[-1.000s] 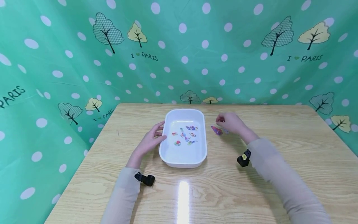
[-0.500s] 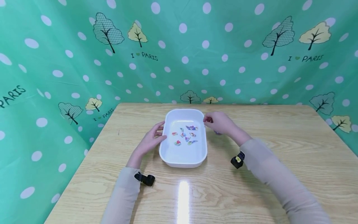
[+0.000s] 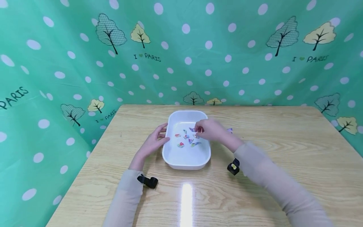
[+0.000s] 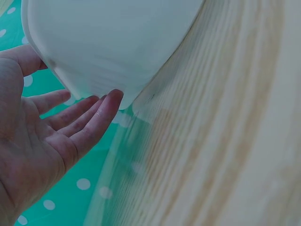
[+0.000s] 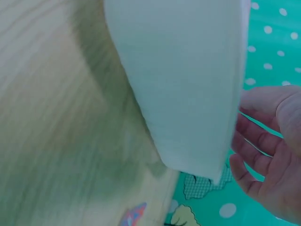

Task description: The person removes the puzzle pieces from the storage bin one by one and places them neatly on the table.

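Note:
A white plastic tray [image 3: 185, 157] sits on the table with several small, colourful foil-like pieces on its floor, among them a red one [image 3: 181, 145]. At its left side my left hand [image 3: 151, 142] holds the edge, thumb over the rim and fingers along the outer wall; the left wrist view shows those fingers [image 4: 96, 125] at the tray's corner. My right hand [image 3: 211, 130] reaches over the right rim, thumb and fingertips drawn together above the pieces. I cannot tell whether a piece is pinched there. In the right wrist view, the tray wall hides those fingertips.
A purple piece [image 3: 229, 130] lies on the table right of the tray, partly behind my right forearm. The wooden table [image 3: 295, 135] ends at a green, dotted curtain [image 3: 181, 72]. Black cameras are strapped to both wrists.
My right hand has moved left from the loose pieces beside the tray, across its rim, to above the pieces inside. The left hand and tray have stayed in place.

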Action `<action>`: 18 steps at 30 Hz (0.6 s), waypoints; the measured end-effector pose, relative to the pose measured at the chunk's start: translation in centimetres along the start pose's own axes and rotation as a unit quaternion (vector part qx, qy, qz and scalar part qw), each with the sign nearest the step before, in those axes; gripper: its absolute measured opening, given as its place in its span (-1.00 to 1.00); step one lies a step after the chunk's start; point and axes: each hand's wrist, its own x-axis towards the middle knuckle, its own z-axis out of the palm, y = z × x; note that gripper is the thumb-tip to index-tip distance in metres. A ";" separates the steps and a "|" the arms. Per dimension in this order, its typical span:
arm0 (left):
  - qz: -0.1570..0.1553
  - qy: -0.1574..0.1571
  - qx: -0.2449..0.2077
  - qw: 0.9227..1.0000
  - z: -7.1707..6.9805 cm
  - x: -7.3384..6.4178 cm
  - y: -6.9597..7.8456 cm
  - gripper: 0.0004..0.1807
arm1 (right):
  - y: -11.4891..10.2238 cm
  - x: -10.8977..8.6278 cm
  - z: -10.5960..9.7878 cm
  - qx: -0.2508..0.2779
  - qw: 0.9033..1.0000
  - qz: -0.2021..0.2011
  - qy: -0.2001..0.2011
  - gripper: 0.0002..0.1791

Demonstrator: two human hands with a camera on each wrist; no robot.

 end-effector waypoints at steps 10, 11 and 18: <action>-0.001 0.008 0.009 1.000 0.2 -0.1 -0.1 -0.32 | -0.9 0.4 1.5 -0.042 0.998 -0.028 -0.044 -0.91; -0.001 0.006 0.008 1.000 0.1 -0.1 -0.1 -0.32 | -1.0 0.4 1.7 -0.047 0.997 -0.026 -0.049 -0.92; -0.002 -0.004 0.003 1.000 0.0 -0.6 1.3 -0.31 | -1.2 0.5 2.7 -0.093 0.992 -0.009 -0.083 -0.88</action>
